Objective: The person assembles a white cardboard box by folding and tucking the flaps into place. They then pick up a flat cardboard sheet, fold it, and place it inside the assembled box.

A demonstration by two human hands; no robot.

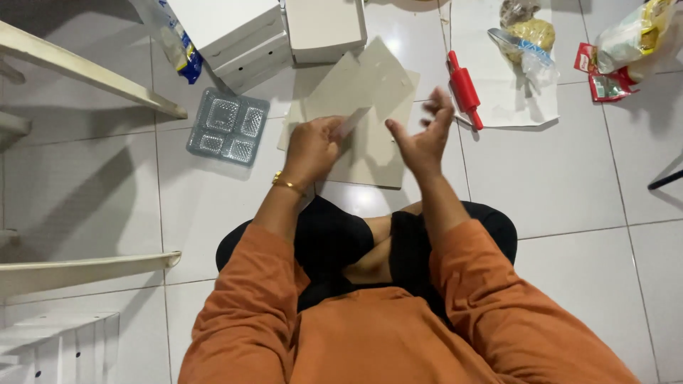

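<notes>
Lap: a person in an orange top sits cross-legged on white tile floor (569,178).
Left hand (311,147): fingers pinched shut on a pale strip (352,122) that juts toward 1 o'clock; gold bangle (287,185) at the wrist.
Right hand (425,131): raised at 12 o'clock, blurred, fingers spread, holding nothing, just apart from the strip.
Card (370,107): flat grey sheets lie on the floor directly under both hands.
Risk: the strip looks thin and held by one end only; a loose pinch could likely drop it onto the like-coloured card, where it would be hard to spot.
Risk: the right hand's sweep could knock the red rolling pin (464,89) at 1 o'clock; it would roll.
Edges: clear tray (228,126) at 10 o'clock, white boxes (270,32) at 11, food packets (626,50) at 2, shelf rails (85,71) along 9.
Room: open tile toward 3 o'clock.
</notes>
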